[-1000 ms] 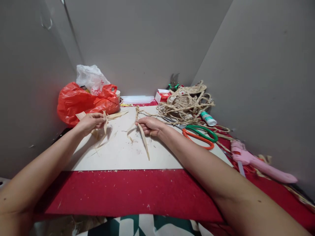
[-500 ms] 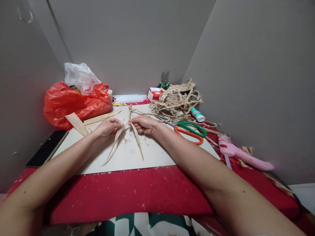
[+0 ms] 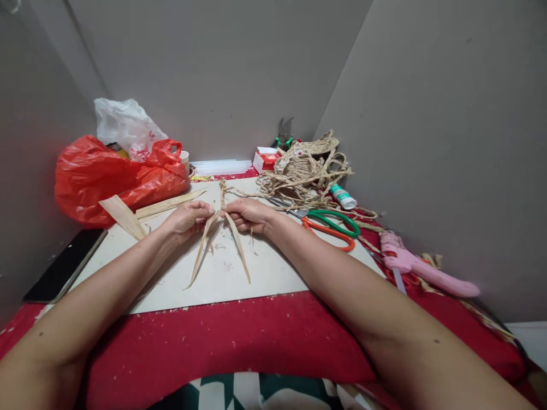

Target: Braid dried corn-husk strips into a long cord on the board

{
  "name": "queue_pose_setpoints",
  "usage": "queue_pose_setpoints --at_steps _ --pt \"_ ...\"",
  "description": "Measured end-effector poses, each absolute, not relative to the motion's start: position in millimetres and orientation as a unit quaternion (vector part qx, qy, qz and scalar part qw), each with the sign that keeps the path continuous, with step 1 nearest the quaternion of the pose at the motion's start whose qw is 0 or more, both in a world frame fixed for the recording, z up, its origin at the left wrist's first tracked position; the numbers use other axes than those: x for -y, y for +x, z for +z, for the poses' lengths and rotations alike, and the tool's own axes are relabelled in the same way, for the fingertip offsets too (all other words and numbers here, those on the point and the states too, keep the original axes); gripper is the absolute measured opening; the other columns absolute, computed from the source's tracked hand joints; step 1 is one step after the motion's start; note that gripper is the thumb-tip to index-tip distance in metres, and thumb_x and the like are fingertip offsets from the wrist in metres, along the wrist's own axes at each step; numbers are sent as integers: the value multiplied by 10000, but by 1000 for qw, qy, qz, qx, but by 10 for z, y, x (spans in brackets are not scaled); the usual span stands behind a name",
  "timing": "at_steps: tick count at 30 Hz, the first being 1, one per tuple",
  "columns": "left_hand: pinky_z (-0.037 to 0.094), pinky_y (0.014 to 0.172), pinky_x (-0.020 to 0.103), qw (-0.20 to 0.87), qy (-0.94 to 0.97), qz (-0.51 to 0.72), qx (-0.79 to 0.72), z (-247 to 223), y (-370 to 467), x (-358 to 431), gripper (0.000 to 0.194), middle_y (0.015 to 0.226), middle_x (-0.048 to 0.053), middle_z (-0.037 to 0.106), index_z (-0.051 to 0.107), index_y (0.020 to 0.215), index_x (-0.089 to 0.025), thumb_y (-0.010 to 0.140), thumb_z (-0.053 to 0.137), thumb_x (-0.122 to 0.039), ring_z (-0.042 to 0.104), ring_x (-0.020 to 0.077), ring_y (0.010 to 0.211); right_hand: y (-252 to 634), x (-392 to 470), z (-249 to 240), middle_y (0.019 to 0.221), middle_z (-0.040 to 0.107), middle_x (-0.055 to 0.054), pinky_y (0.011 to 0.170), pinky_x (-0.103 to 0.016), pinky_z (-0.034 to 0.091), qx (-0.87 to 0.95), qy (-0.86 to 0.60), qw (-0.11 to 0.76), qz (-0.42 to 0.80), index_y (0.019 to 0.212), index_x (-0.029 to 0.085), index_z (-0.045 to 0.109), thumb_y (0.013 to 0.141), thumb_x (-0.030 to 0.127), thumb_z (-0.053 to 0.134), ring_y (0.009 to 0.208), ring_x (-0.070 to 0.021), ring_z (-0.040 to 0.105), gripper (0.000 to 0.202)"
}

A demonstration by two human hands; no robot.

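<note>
Over the white board (image 3: pixel 265 273), my left hand (image 3: pixel 190 219) pinches one pale dry strip (image 3: pixel 200 253), whose pointed end hangs down toward me. My right hand (image 3: pixel 245 215) is closed on the lower part of a braided cord (image 3: pixel 223 191), where a second dry strip (image 3: pixel 239 247) hangs out below the fingers. The fingertips of both hands are close together, with the cord rising between them. A thin rope runs from near the cord's top to the heap of braided rope (image 3: pixel 299 171).
Left: red plastic bag (image 3: pixel 111 182), clear bag (image 3: pixel 126 125), wide dry strips (image 3: pixel 123 216), black phone (image 3: pixel 66 265). Back: clear sticks (image 3: pixel 222 167), small red-white box (image 3: pixel 265 160), pliers (image 3: pixel 285 136). Right: scissors (image 3: pixel 333 219), green-white tube (image 3: pixel 342 196), pink glue gun (image 3: pixel 427 270).
The view has shifted slightly. My left hand has come a little nearer my right, and the strip it pinches has swung slightly right.
</note>
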State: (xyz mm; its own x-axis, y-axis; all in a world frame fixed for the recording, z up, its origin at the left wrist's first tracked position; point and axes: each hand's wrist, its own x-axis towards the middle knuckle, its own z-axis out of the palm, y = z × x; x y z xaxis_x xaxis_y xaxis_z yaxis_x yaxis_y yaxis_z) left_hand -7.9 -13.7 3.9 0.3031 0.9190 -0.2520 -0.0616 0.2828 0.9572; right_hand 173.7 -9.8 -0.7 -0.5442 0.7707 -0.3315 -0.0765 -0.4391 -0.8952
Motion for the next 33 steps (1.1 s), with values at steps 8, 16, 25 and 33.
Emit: queue_pose_setpoints --at_steps 8,16,25,33 --pt "318 428 155 652 466 374 -467 44 -1 217 168 505 -30 547 605 651 -118 557 743 -138 424 31 415 1697 109 -76 415 232 112 306 -122 119 479 -379 310 729 626 153 433 805 187 555 332 -13 132 219" --pt "465 474 178 691 426 364 -457 104 -76 169 88 598 23 608 635 738 -114 653 613 -107 580 95 531 1722 109 -76 414 216 117 308 -122 123 493 -391 286 722 698 128 513 823 229 549 330 -12 126 165" --pt "479 479 182 680 453 387 -428 -36 -62 117 139 677 73 660 565 691 -106 640 695 -93 582 85 509 1723 97 -107 416 240 110 316 -129 116 505 -379 283 722 622 145 444 795 264 605 341 -9 141 265" --pt "419 412 168 655 441 432 -436 -79 73 98 258 504 -18 551 500 620 -130 607 758 -128 444 33 367 1748 78 -112 432 246 113 326 -140 104 494 -375 306 722 615 179 359 742 278 669 342 -11 157 350"
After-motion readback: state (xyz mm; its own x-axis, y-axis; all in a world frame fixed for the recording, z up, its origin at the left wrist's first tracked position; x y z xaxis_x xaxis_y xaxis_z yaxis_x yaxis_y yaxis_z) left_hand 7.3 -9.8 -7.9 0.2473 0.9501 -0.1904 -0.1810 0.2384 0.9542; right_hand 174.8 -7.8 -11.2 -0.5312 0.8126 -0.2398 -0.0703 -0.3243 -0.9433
